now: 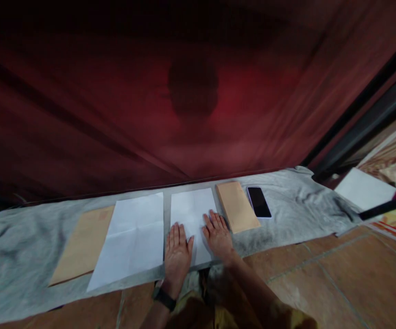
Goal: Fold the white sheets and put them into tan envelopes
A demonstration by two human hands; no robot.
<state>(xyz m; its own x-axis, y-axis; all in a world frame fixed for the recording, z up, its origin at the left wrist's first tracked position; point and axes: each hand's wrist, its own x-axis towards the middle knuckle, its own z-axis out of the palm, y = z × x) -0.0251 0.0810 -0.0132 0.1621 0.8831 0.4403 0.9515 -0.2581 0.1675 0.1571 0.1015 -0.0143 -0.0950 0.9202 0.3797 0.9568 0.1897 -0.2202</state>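
Both palms rest flat on a white sheet of paper (191, 203) that lies in front of me. My left hand (178, 249) covers its lower left edge, fingers stretched out and pointing away. Over the sheet's right side spreads my right hand (217, 235), also open, its fingertips close to a brown envelope or packet (238, 205). Left of my hands is a larger white sheet (132, 237) with a crease across it. It partly covers a flat brown envelope (83, 244).
A phone (259, 202) with a dark screen lies right of the brown packet. Everything sits on a grey cloth (294, 201). A dark red curtain (132, 114) hangs behind. Black poles (366, 119) and a white sheet-like item (365, 188) are at right, above tiled floor (366, 278).
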